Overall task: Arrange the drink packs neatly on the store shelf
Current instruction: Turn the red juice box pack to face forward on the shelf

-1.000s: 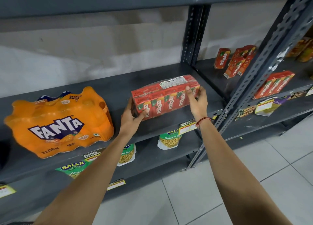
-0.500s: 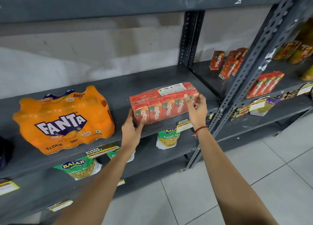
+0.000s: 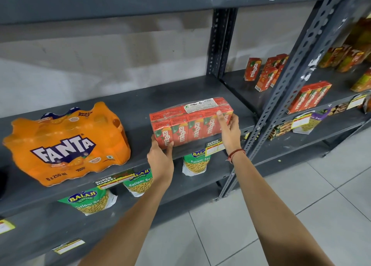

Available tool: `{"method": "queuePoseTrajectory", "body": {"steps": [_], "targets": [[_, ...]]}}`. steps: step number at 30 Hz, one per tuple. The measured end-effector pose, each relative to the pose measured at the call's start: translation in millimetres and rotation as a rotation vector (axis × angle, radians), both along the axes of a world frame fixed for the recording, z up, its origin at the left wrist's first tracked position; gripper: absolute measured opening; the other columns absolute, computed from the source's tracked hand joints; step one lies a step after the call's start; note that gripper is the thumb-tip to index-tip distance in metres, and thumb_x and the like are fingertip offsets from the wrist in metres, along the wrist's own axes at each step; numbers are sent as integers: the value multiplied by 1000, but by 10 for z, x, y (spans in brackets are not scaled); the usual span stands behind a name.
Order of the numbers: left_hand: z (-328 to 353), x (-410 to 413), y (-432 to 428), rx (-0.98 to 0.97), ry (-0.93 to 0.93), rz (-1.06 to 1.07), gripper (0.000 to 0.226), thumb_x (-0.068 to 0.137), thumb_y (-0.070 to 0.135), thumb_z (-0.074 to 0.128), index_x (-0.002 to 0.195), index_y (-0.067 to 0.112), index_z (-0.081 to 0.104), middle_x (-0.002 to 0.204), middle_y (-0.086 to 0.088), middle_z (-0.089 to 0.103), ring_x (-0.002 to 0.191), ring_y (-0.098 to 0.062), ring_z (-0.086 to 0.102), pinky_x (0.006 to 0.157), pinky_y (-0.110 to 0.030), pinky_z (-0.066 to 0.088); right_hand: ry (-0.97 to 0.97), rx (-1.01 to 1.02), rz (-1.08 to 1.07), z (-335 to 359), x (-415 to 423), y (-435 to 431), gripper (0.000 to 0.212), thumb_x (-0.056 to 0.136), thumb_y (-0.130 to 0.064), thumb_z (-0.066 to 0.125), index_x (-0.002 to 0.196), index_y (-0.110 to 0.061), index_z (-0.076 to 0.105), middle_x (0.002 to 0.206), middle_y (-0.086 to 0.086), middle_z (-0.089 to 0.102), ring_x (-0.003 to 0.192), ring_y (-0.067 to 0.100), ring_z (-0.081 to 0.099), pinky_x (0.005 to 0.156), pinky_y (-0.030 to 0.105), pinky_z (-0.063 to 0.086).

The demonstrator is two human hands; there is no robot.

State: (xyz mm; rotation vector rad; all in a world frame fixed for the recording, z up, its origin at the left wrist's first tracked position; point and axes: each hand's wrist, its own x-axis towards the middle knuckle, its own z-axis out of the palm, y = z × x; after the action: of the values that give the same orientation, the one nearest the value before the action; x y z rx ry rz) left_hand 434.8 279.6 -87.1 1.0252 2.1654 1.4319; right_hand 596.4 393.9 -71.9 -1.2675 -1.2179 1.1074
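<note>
A shrink-wrapped red Maaza pack (image 3: 190, 121) rests near the front edge of the grey shelf (image 3: 140, 101), its logos facing me. My left hand (image 3: 160, 157) grips its lower left corner from below. My right hand (image 3: 229, 131) holds its right end, fingers up over the front face. An orange Fanta pack (image 3: 66, 143) lies on the same shelf to the left, a gap between the two packs.
Loose Maaza cartons (image 3: 267, 73) and a smaller Maaza pack (image 3: 309, 97) stand on the right-hand shelf behind a perforated upright (image 3: 281, 97). Balaji snack bags (image 3: 92, 201) lie on the lower shelf. Price tags hang along the shelf edges. Tiled floor lies below right.
Both hands have kept hold of the Maaza pack and drawn it slightly toward the shelf's front edge. The view has shifted a little; the Fanta pack has not moved.
</note>
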Motion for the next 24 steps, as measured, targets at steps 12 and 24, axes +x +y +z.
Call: {"method": "queuePoseTrajectory", "body": {"steps": [12, 24], "targets": [[45, 381, 217, -16, 98, -51, 54, 91, 20, 58, 139, 7, 38, 109, -13, 68, 97, -30, 65, 92, -43, 49, -68, -53, -40, 99, 390, 353, 59, 85, -60, 51, 130, -22, 44, 96, -25, 50, 81, -16, 46, 65, 7, 33], [25, 395, 253, 7, 112, -76, 51, 89, 21, 60, 135, 7, 45, 107, -11, 70, 92, -28, 67, 88, -40, 51, -124, -28, -98, 67, 397, 303, 59, 90, -58, 43, 135, -20, 38, 112, -8, 51, 92, 5, 52, 69, 9, 34]]}}
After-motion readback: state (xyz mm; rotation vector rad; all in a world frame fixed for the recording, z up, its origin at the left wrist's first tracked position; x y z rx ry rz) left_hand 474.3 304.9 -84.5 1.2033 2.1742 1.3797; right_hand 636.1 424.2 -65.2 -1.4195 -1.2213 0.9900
